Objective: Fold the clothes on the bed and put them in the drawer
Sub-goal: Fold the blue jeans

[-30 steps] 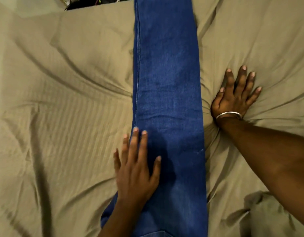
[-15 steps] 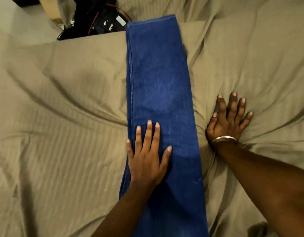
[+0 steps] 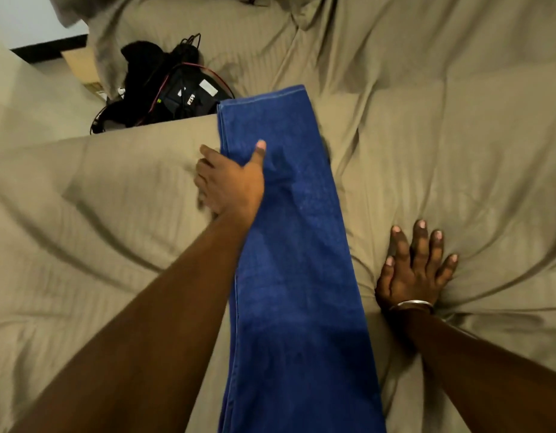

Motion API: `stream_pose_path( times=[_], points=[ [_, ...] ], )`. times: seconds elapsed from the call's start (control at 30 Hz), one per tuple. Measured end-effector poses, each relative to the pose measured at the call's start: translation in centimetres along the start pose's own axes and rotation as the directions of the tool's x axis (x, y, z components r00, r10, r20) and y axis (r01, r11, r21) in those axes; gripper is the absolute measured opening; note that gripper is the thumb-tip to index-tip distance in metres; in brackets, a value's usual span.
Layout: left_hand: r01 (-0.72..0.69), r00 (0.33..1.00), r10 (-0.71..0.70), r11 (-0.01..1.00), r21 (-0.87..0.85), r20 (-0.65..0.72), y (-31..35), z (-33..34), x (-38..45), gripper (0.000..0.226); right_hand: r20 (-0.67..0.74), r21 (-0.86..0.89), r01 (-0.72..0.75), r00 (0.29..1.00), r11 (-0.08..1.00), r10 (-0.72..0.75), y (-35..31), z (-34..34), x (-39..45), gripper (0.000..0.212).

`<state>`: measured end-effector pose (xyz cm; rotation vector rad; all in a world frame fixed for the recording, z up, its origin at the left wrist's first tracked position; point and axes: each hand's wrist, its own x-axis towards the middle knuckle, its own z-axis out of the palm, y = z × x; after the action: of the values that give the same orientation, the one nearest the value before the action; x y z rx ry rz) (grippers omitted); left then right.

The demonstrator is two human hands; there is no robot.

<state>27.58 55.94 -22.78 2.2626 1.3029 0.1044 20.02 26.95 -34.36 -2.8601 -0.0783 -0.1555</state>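
In the head view, the left hand point(image 3: 230, 179) has moved up along the blue jeans point(image 3: 289, 245) from their middle toward the far hem, and now grips their left edge, thumb on top. The jeans lie folded lengthwise on the bed sheet point(image 3: 442, 135); the right hand point(image 3: 414, 270) stays flat, fingers spread, pressing the sheet just beside them

Left hand point(image 3: 230, 179) gripping left edge of folded blue jeans point(image 3: 289, 245), thumb lying on top. Right hand point(image 3: 414, 270) pressing flat, fingers spread, on olive bedsheet point(image 3: 442, 151) beside jeans.
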Motion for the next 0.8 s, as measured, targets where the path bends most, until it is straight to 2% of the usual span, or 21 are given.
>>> stream_pose_path(
  times=[0.07, 0.1, 0.2, 0.27, 0.4, 0.57, 0.6, 0.67, 0.73, 0.8],
  points=[
    [0.203, 0.976, -0.178, 0.95, -0.238, 0.123, 1.5, -0.5, 3.4, 0.096, 0.016, 0.007, -0.001, 1.0, 1.0, 0.001, 0.1, 0.0, 0.0, 0.063],
    [0.26, 0.958, -0.198, 0.906, -0.333, 0.208, 2.2, -1.0, 4.7, 0.087, 0.013, 0.009, -0.002, 1.0, 1.0, 0.002, 0.1, 0.0, -0.1, 0.064],
    [0.304, 0.916, -0.104, 0.808, -0.505, 0.386, 2.6, -1.6, 6.4, 0.054, -0.026, 0.004, 0.01, 1.0, 1.0, -0.01, 0.2, 0.4, -0.1, 0.065],
    [0.219, 0.926, 0.01, 0.8, -0.558, 0.377, 2.8, -2.2, 6.0, 0.035, -0.026, 0.014, 0.014, 1.0, 1.0, -0.014, 0.2, 0.4, 0.1, 0.065],
    [0.156, 0.91, 0.19, 0.667, -0.728, 0.369, 3.3, -4.4, 3.1, 0.038, 0.022, 0.037, -0.007, 1.0, 0.999, 0.006, 0.0, 0.3, 0.4, 0.063],
    [0.164, 0.835, 0.319, 0.634, -0.755, 0.448, 2.7, -9.5, -2.5, 0.047, 0.029, 0.046, 0.02, 0.999, 0.999, -0.022, 0.0, -0.1, 0.4, 0.062],
    [0.137, 0.826, 0.358, 0.623, -0.771, 0.436, 2.3, -10.7, -4.1, 0.04, 0.034, 0.053, 0.021, 0.999, 0.998, -0.023, -0.2, -0.3, 0.2, 0.061],
    [0.0, 0.842, 0.441, 0.576, -0.817, 0.311, 2.0, -12.2, -7.2, 0.023, 0.065, 0.05, 0.016, 0.998, 0.999, -0.019, -0.2, -1.2, 0.8, 0.06],
    [-0.198, 0.85, 0.51, 0.543, -0.816, 0.133, 0.8, -13.4, -10.2, 0.025, 0.084, 0.056, 0.041, 0.995, 0.998, -0.046, -0.6, -2.0, 0.6, 0.059],
    [-0.303, 0.841, 0.538, 0.554, -0.775, 0.056, -1.1, -14.5, -13.1, 0.031, 0.107, 0.034, 0.079, 0.991, 0.996, -0.082, -0.8, -3.0, 0.5, 0.06]
  ],
)
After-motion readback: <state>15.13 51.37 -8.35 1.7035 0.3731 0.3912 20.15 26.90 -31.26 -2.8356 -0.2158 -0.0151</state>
